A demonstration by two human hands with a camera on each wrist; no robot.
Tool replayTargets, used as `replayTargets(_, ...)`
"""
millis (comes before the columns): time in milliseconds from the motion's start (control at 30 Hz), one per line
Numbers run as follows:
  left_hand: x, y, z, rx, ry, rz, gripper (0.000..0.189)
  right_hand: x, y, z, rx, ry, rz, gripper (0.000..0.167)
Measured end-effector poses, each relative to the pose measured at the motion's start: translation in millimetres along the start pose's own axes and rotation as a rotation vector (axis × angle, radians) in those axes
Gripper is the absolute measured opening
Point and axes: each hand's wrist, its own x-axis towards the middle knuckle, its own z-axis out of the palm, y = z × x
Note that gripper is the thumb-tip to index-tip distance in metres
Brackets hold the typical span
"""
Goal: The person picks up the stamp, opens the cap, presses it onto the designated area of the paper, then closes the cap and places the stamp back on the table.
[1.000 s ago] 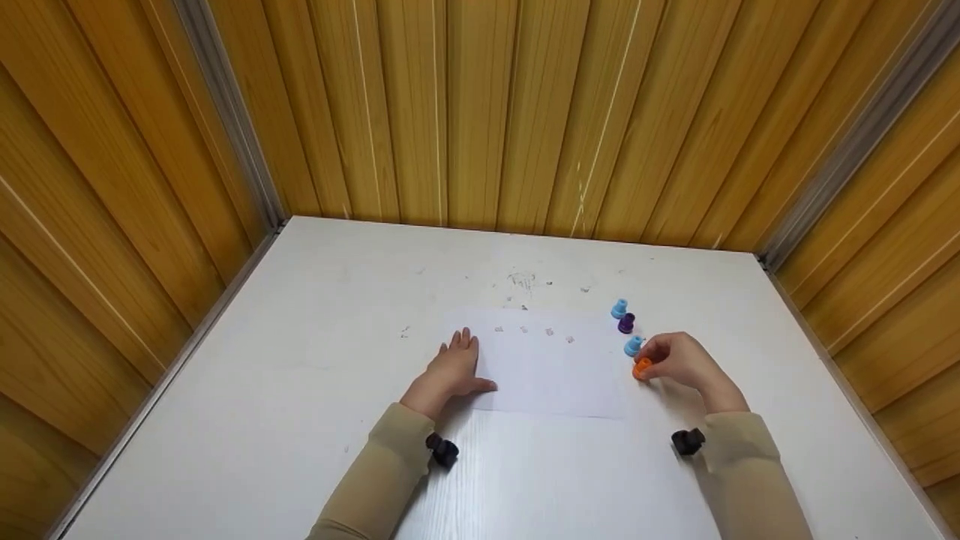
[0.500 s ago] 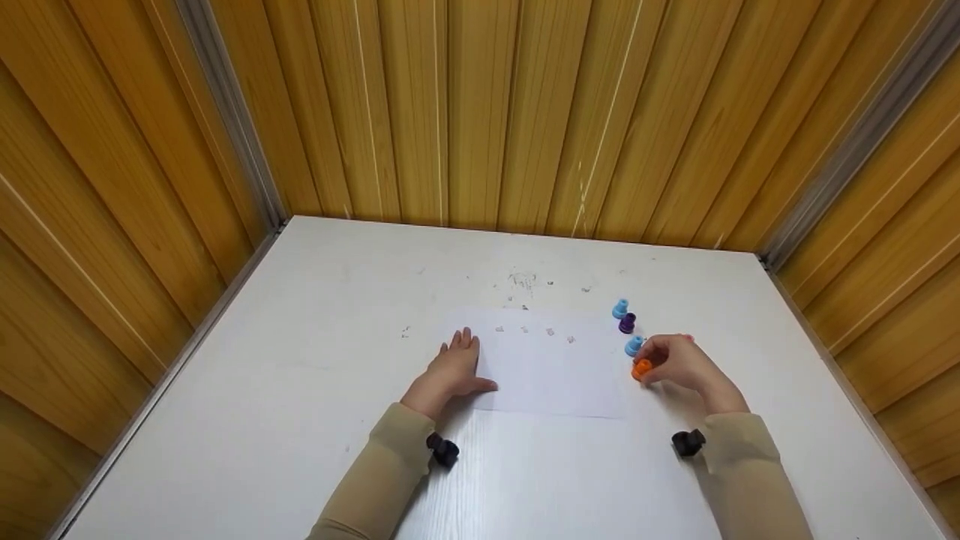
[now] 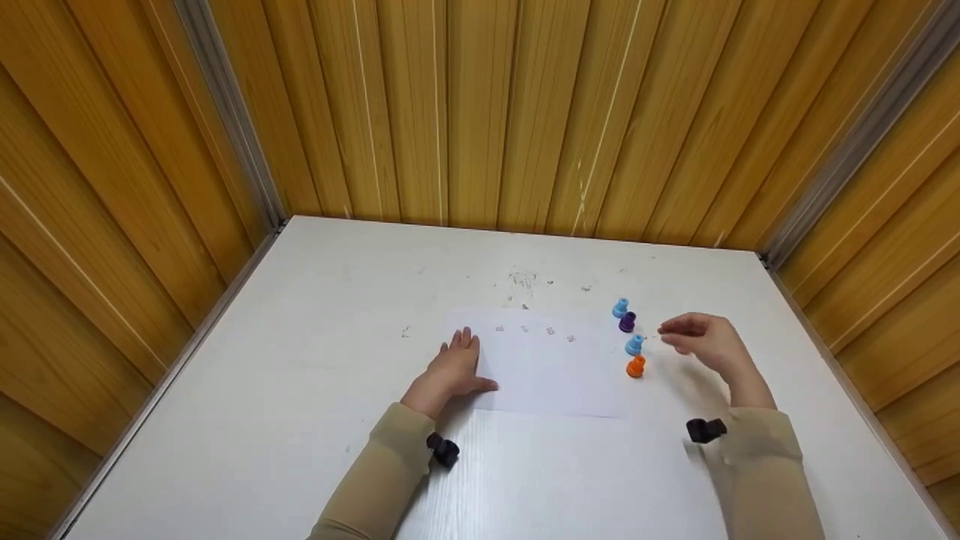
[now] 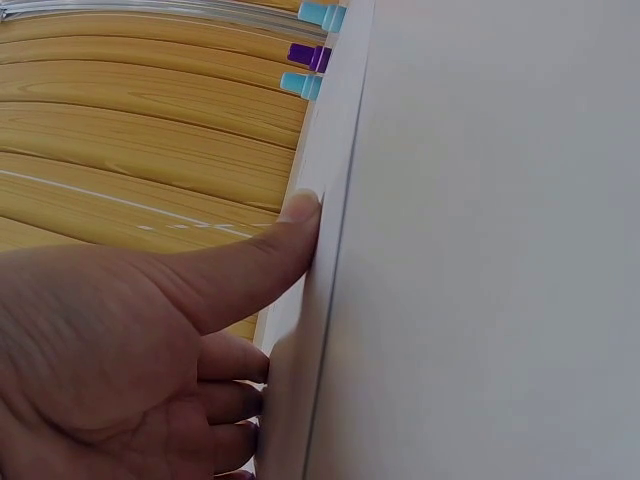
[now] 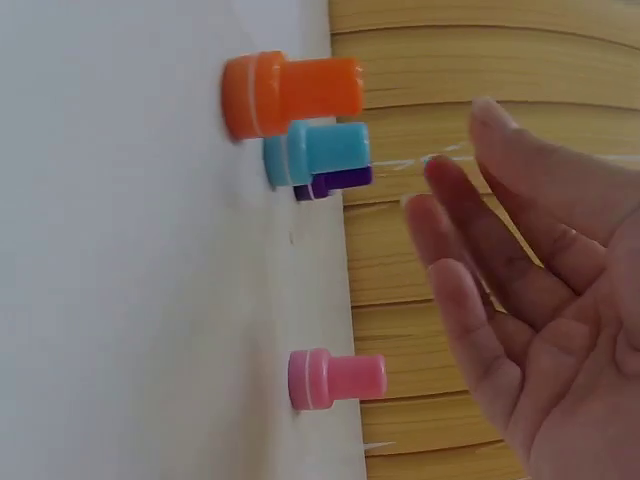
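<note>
My left hand (image 3: 450,373) lies with straight fingers over the left edge of a white sheet of paper (image 3: 551,379). A short row of small printed marks (image 3: 550,331) runs along the sheet's upper part. An orange stamp (image 3: 635,367) stands upright right of the paper, nearest in a line with a light blue stamp (image 3: 634,345), a purple stamp (image 3: 627,322) and another light blue stamp (image 3: 620,307). My right hand (image 3: 709,345) hovers right of them, fingers loosely bent and holding nothing. The right wrist view shows a pink stamp (image 5: 335,378) standing apart, largely hidden by that hand in the head view.
The white table (image 3: 300,360) carries dark smudges (image 3: 523,280) beyond the paper. Wood-patterned walls (image 3: 480,112) enclose its back and both sides. A black wrist camera (image 3: 442,450) sits at the left cuff, another camera (image 3: 706,430) at the right.
My right hand has let go of the orange stamp and moved up and to the right. The orange stamp now stands free, slightly further left. My left hand has stayed put.
</note>
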Motion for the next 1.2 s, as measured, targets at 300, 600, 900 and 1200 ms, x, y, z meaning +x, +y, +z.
replayTargets(300, 1.7, -0.4, 1.1, 0.017, -0.003, -0.007, 0.100, 5.7, 26.1, -11.9, 0.588, 0.282, 0.114, 0.058)
replayTargets(600, 1.0, -1.6, 0.7, 0.011, -0.004, 0.004, 0.100, 14.6, 48.2, -5.0, 0.681, 0.240, 0.259, 0.067)
replayTargets(900, 0.3, -0.9, 0.8, 0.004, 0.006, 0.003, 0.100, 18.5, 55.9, 4.3, 0.578, 0.208, 0.345, 0.068)
replayTargets(1200, 1.7, -1.3, 1.7, -0.005, 0.007, -0.004, 0.100, 16.6, 55.7, 10.1, 0.487, 0.195, 0.359, 0.066)
